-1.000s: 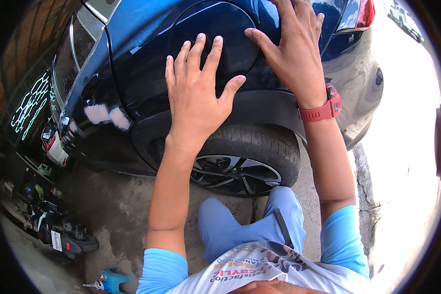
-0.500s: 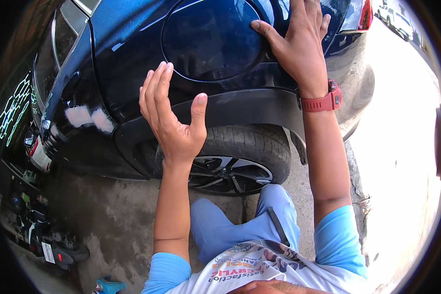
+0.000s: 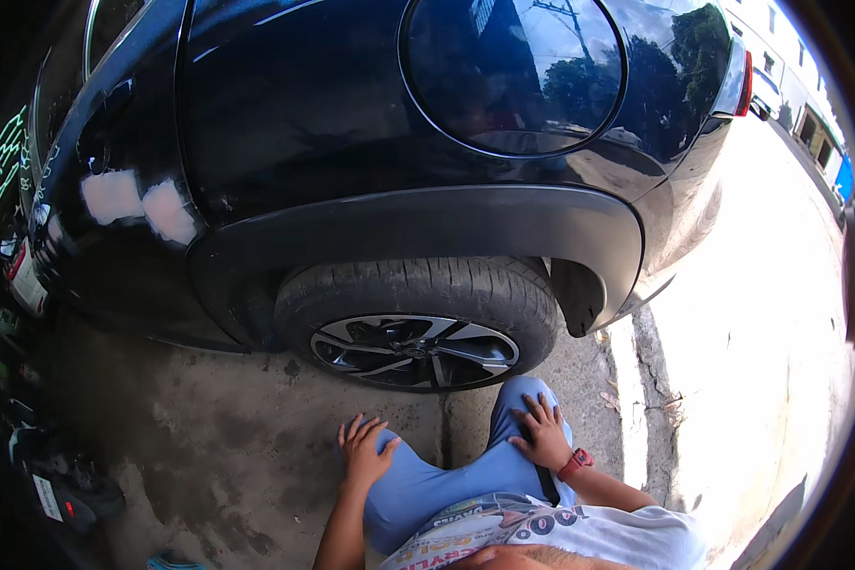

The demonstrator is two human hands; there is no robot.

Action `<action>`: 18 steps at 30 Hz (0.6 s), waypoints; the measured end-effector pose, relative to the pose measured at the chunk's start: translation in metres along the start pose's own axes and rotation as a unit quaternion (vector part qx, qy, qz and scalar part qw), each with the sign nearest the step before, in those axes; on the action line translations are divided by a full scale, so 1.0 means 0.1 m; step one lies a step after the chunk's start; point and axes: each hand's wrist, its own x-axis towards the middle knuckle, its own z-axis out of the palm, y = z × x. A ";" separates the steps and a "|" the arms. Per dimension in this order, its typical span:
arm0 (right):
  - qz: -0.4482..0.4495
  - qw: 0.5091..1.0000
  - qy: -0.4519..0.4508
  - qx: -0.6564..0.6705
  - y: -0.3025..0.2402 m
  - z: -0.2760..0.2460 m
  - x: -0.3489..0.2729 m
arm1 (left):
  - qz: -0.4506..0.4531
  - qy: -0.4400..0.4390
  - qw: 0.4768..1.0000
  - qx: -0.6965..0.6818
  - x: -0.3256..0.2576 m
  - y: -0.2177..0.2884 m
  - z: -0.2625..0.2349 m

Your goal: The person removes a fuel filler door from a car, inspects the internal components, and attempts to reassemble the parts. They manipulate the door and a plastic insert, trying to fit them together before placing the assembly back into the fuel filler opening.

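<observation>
My left hand (image 3: 363, 452) rests on my left knee, its fingers spread over the blue trousers (image 3: 399, 494). On my right thigh lies my right hand (image 3: 544, 435), fingers apart, with a red watch (image 3: 577, 463) at the wrist. Neither hand holds anything. In front of me is the side of a dark blue car (image 3: 294, 123). Its round fuel flap (image 3: 513, 76) is closed and reflects sky and trees. Below it, a black wheel arch trim (image 3: 427, 218) curves over the tyre (image 3: 418, 285) and its silver and black rim (image 3: 413, 350).
Pale filler patches (image 3: 114, 197) mark the car's panel on the left. At lower left, a black object with a white label (image 3: 62, 499) stands on the stained concrete floor (image 3: 218, 427). A red tail light (image 3: 745, 85) sits at the car's far right, beside sunlit pavement (image 3: 760, 332).
Both hands have come down from the car's side onto my legs. The right hand has left the panel beside the fuel flap. The view has shifted, showing more of the wheel.
</observation>
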 end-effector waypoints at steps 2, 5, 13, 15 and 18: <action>0.025 0.999 -0.030 -0.013 -0.06 0.06 -0.09 | -0.037 -0.014 0.999 0.008 0.06 0.08 -0.06; 0.019 0.999 -0.036 -0.012 -0.07 -0.10 -0.24 | -0.007 -0.007 1.000 0.009 0.07 0.20 -0.13; 0.026 0.986 -0.167 0.017 -0.41 -1.02 -0.54 | -0.035 -0.176 0.983 -0.041 -0.02 0.82 -0.75; 0.033 0.979 -0.201 0.021 -0.51 -1.27 -0.61 | -0.071 -0.236 0.968 -0.036 -0.08 1.01 -0.93; 0.061 0.962 -0.263 0.039 -0.66 -1.60 -0.77 | -0.110 -0.309 0.944 -0.020 -0.14 1.38 -1.18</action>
